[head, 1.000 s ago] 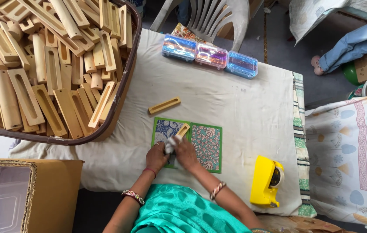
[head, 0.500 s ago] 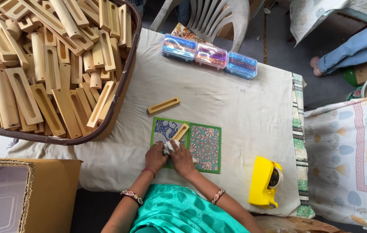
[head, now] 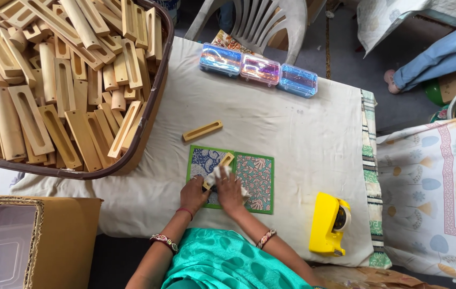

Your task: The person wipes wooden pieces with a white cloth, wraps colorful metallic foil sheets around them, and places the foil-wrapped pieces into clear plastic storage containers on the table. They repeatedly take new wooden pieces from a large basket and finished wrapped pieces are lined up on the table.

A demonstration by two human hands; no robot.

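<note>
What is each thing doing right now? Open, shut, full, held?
Basket: heaped full of slotted wooden blocks.
Three plastic boxes: lids shut.
Wooden block on the mat: held by both hands, white cloth on it.
Loose wooden block: lying flat, untouched.
Yellow tape dispenser: standing, unused.
Left hand: gripping.
Right hand: gripping.

Three plastic cases [head: 258,69], one yellow tape dispenser [head: 328,225], two patterned mats [head: 254,184]

- This looks like a small home craft workshop, not a factory floor.
- A big dark basket [head: 147,134] brims with slotted, pale wooden blocks [head: 29,126].
- The worktable wears a white cloth [head: 303,150], with a yellow tape dispenser [head: 328,225] and three clear plastic boxes [head: 259,70] on it.
- A white plastic chair [head: 260,21] and an open cardboard carton [head: 62,235] stand close by.
</note>
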